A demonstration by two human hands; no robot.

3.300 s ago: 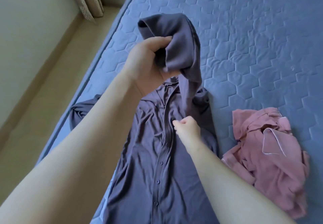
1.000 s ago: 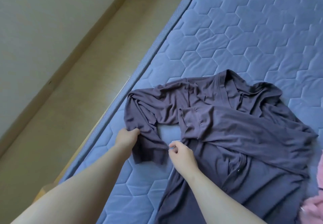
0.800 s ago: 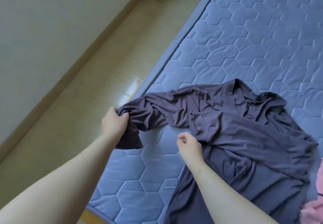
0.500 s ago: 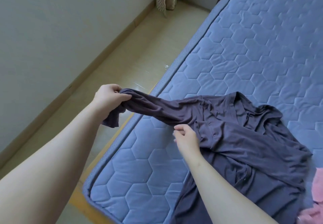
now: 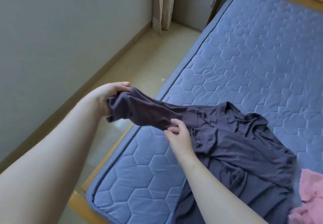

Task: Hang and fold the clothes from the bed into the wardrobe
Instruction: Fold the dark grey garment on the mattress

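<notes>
A dark grey-purple button shirt point(image 5: 236, 147) lies spread on the blue quilted mattress point(image 5: 253, 63). My left hand point(image 5: 106, 96) grips the cuff end of its left sleeve and holds it raised, stretched out past the bed's left edge over the floor. My right hand point(image 5: 178, 134) touches the underside of the same sleeve near the shoulder, fingers loosely curled against the cloth. The other sleeve lies folded across the shirt's front. A pink garment point(image 5: 311, 199) lies bunched at the lower right, partly cut off by the frame.
The wooden bed frame point(image 5: 82, 206) shows at the near left corner. A strip of tiled floor point(image 5: 125, 70) runs between bed and grey wall. A dotted curtain point(image 5: 162, 5) hangs at the far end, beside a grey cabinet point(image 5: 201, 1).
My left hand has pulled the sleeve up and out to the left, off the mattress. My right hand has slid along under the sleeve. The view has tilted up toward the room's far end.
</notes>
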